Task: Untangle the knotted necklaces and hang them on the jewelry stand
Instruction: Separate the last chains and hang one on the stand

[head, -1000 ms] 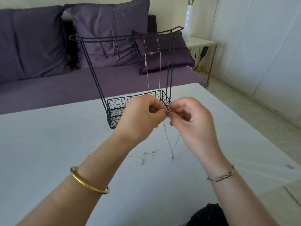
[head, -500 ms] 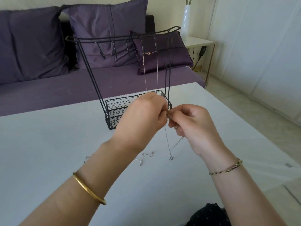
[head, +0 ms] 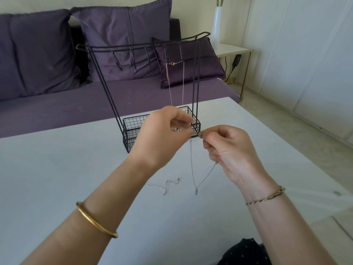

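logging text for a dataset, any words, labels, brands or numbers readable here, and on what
No readable text anywhere in view.
Jewelry stand, vase, necklace: no lettering, labels or numbers show.
Small grey patch near the table edge: too small to read.

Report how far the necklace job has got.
Done: one rose-gold necklace hangs on the stand. In hand: left hand and right hand pinch a silver necklace above the table. Left: hang it, then the other chain lying there.
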Demonstrator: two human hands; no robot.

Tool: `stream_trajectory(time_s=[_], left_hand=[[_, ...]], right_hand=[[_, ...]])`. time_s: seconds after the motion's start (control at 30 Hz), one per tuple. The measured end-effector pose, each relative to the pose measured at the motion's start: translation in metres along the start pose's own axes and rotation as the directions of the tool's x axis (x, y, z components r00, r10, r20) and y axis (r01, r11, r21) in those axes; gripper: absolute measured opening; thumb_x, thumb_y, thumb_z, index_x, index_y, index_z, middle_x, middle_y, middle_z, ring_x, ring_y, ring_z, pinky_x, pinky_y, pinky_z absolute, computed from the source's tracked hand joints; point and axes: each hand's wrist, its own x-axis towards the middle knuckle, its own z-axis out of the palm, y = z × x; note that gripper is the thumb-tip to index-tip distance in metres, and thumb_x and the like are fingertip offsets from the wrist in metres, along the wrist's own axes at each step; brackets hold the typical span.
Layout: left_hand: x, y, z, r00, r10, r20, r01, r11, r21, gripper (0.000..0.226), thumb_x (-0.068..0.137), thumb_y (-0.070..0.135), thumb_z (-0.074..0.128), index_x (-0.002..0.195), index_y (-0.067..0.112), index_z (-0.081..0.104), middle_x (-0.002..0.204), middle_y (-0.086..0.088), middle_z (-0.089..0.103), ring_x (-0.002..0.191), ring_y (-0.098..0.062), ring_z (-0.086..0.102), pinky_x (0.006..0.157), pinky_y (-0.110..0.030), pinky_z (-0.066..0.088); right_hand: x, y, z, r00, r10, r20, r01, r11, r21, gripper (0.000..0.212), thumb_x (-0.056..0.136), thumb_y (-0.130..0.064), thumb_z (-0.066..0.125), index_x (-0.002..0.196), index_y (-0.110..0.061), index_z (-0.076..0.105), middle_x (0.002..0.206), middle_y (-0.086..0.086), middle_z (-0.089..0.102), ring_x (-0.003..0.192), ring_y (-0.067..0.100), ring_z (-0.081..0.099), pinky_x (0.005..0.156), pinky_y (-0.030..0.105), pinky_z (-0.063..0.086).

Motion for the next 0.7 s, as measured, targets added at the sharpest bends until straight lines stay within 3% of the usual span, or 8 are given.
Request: stream_trajectory(time_s=[0.17,0.5,0.7], left_hand=[[-0.002,-0.004,0.001,0.993,-0.096,0.068,0.110,0.963,-0.244,0.032,0.085,-0.001,0.065,0.104,0.023,0.058,0.106,0.007,0.064,0.083,0.004,0.068,0.046,-0.008,0.040],[0.002,-0.002,0.007,0.999,-0.036,-0.001,0.034,0.931,-0.363,0.050,0.078,-0.009,0.069,0.116,0.020,0.053,0.110,0.005,0.057,0.084,-0.001,0.066,0.075,-0.022,0.056],[0.002,-0.002,0.009,1.000,0.011,-0.025,-0.020,0.920,-0.391,0.049,0.078,-0.014,0.066,0.110,0.021,0.054,0.110,-0.001,0.058,0.086,0.001,0.063,0.067,-0.016,0.053]], right_hand=[[0.000,0.002,0.002,0.998,-0.066,-0.020,0.065,0.998,-0.010,0.019,0.081,0.008,0.054,0.068,-0.001,0.063,0.046,-0.002,0.051,0.038,0.008,0.031,0.038,0.017,0.024],[-0.004,-0.002,0.008,0.991,-0.128,-0.025,0.129,0.991,0.040,0.021,0.082,0.008,0.054,0.065,-0.003,0.061,0.046,-0.003,0.050,0.039,0.008,0.032,0.039,0.016,0.025],[-0.005,-0.004,0.012,0.983,-0.179,-0.030,0.179,0.984,0.018,0.025,0.080,0.008,0.053,0.060,-0.005,0.059,0.046,-0.003,0.051,0.041,0.011,0.030,0.040,0.017,0.025]])
